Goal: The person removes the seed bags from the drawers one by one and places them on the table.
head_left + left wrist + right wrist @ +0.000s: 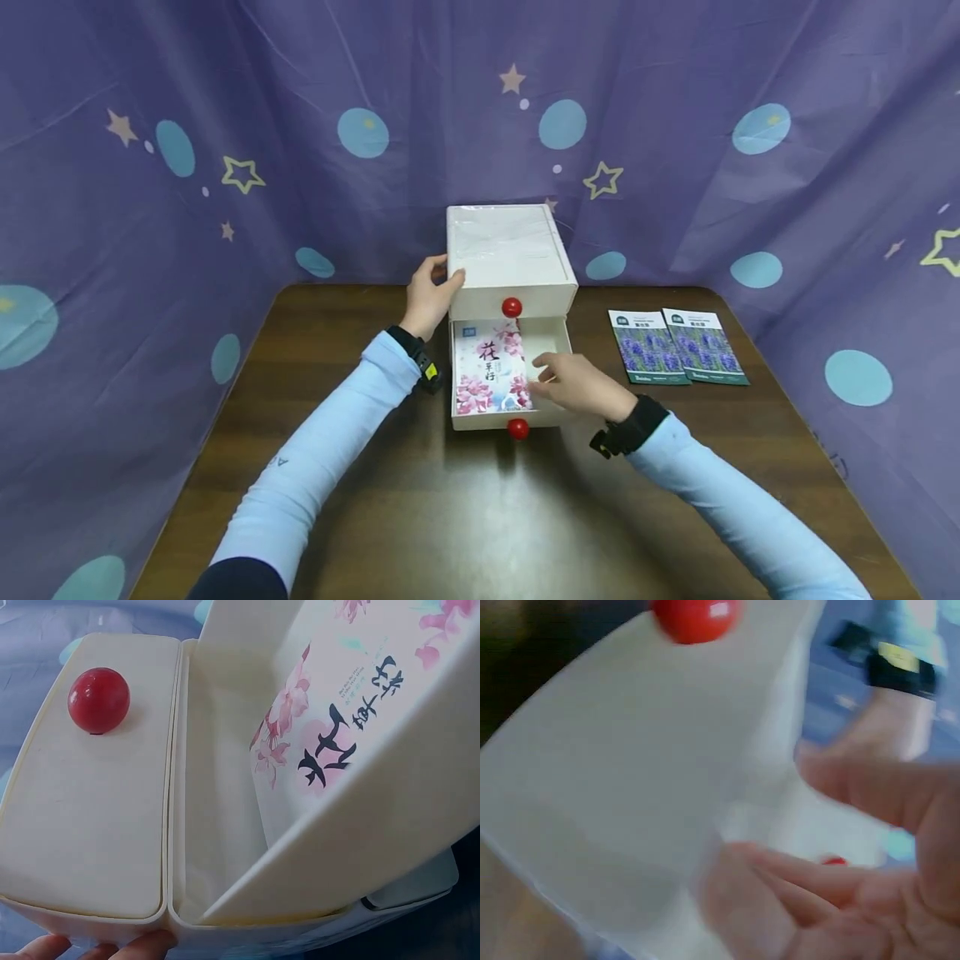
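Pale blue sleeves (315, 467) stretch across the head view, the left hand (430, 300) resting relaxed fingers against a white cabinet (506, 246), the right hand (577, 383), fingers loosely bent, over its pulled-out lower drawer (552, 335). The left wrist shows a white packet (337, 697), pink-blossomed with black characters, inside that drawer; the right shows blurred thumb and fingers parted.

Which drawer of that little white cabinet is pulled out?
The lower drawer, with the pink-flowered packet inside; the upper drawer above it is closed.
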Demonstrator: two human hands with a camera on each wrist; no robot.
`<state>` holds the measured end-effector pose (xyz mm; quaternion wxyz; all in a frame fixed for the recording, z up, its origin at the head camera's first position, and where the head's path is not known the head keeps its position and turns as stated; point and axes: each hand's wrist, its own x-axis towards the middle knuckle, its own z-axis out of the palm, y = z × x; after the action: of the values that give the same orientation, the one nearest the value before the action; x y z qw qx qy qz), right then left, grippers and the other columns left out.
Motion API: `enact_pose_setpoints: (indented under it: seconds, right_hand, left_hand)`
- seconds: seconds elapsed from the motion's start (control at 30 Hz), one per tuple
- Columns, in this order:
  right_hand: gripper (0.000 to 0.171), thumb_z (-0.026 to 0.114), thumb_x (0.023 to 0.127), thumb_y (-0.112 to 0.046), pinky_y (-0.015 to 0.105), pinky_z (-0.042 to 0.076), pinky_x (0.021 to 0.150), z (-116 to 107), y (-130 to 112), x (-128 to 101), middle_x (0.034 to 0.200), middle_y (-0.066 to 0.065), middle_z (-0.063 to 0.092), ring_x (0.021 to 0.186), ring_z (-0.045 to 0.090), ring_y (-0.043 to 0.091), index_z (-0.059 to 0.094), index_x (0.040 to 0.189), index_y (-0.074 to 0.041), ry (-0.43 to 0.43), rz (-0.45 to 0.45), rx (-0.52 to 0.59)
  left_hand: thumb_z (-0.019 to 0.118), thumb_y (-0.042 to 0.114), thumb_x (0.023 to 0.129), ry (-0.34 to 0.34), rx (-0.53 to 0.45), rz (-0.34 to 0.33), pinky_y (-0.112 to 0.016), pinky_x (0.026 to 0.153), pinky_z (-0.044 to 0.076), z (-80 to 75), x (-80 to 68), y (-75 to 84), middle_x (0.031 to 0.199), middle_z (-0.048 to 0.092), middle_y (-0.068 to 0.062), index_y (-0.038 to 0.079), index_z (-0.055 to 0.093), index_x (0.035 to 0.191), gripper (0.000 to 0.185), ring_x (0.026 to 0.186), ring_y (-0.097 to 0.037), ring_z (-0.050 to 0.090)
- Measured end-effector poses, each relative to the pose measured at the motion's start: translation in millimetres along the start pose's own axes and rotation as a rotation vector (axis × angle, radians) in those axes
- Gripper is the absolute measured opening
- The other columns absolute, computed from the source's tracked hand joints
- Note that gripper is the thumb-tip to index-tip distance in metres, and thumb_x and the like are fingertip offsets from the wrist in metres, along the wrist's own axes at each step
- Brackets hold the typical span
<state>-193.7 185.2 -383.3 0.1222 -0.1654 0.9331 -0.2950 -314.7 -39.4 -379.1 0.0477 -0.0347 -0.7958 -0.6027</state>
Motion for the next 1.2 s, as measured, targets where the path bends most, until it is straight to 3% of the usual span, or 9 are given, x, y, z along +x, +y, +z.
enact_pose_setpoints:
  seconds: [0.1,0.17,0.37,0.5,0.63,0.77,0.93,1.07,1.2]
  right_hand:
    - [0.059,0.060,0.091,-0.026,0.037,0.052,0.072,7.3,1.0,16.9,0.101,0.015,0.064,0.089,0.062,0.022,0.039,0.134,0.008,-0.187,0.053,0.046]
    - [0.065,0.060,0.091,-0.025,0.037,0.052,0.072,10.6,-0.2,22.2,0.101,0.014,0.064,0.090,0.062,0.022,0.030,0.139,0.007,-0.222,0.064,0.119]
    - [0.072,0.060,0.091,-0.026,0.040,0.052,0.077,15.1,-6.5,15.6,0.102,0.015,0.065,0.093,0.062,0.024,0.021,0.144,0.004,-0.161,0.046,0.193]
    - [0.072,0.063,0.089,-0.026,0.041,0.053,0.077,16.6,-10.0,12.6,0.110,0.023,0.061,0.099,0.061,0.029,0.026,0.142,0.005,-0.079,0.035,0.171]
    - [0.069,0.070,0.084,-0.020,0.036,0.054,0.070,19.7,-9.6,12.0,0.109,0.023,0.060,0.091,0.062,0.026,0.033,0.138,0.003,0.008,0.078,0.170]
    - [0.073,0.073,0.080,-0.008,0.034,0.055,0.063,25.3,-5.0,12.6,0.107,0.022,0.056,0.074,0.062,0.020,0.031,0.140,-0.001,0.053,0.115,0.325]
    - [0.068,0.064,0.085,-0.002,0.036,0.056,0.065,30.5,-0.1,14.5,0.098,0.022,0.058,0.072,0.063,0.022,0.025,0.140,0.005,0.040,0.136,0.587]
    - [0.044,0.059,0.090,-0.006,0.037,0.056,0.067,30.0,4.3,15.9,0.090,0.019,0.064,0.072,0.065,0.025,0.041,0.126,0.013,0.005,0.141,0.630]
    - [0.031,0.056,0.091,-0.006,0.040,0.055,0.072,25.0,7.2,16.3,0.093,0.019,0.064,0.078,0.066,0.029,0.051,0.115,0.013,-0.003,0.132,0.724]
  left_hand:
    - [0.061,0.029,0.089,0.001,-0.004,-0.011,-0.036,0.088,0.047,-2.3,-1.4,-0.1,0.123,0.052,-0.011,0.013,0.049,0.131,0.047,0.110,-0.024,0.051]
    - [0.061,0.030,0.089,0.006,-0.006,-0.009,-0.035,0.087,0.047,-3.1,-2.4,1.7,0.122,0.053,-0.011,0.013,0.049,0.131,0.047,0.109,-0.024,0.051]
    - [0.062,0.030,0.088,0.033,-0.012,0.004,-0.034,0.085,0.048,-1.5,-4.4,2.9,0.119,0.054,-0.010,0.014,0.052,0.128,0.045,0.106,-0.023,0.052]
    - [0.062,0.029,0.088,0.017,-0.027,0.011,-0.035,0.085,0.048,-2.8,-2.5,3.0,0.120,0.053,-0.010,0.013,0.050,0.130,0.046,0.106,-0.023,0.052]
    - [0.060,0.029,0.090,-0.003,-0.026,0.011,-0.035,0.084,0.048,-3.2,-2.8,2.7,0.122,0.052,-0.011,0.013,0.048,0.132,0.046,0.107,-0.024,0.052]
    - [0.059,0.030,0.090,-0.008,-0.025,0.006,-0.035,0.085,0.048,-3.5,-3.5,0.1,0.124,0.051,-0.011,0.013,0.048,0.132,0.047,0.109,-0.024,0.051]
    - [0.060,0.030,0.090,-0.006,-0.025,0.001,-0.035,0.086,0.048,-3.0,-3.1,-0.7,0.124,0.050,-0.010,0.014,0.048,0.132,0.047,0.109,-0.024,0.051]
    - [0.060,0.030,0.090,-0.010,-0.023,-0.004,-0.035,0.085,0.048,-2.1,-2.8,-0.8,0.125,0.050,-0.010,0.014,0.048,0.132,0.046,0.109,-0.024,0.051]
    - [0.060,0.030,0.090,-0.007,-0.019,-0.004,-0.035,0.084,0.048,-1.8,-2.1,-1.0,0.124,0.050,-0.010,0.014,0.048,0.131,0.046,0.108,-0.023,0.052]
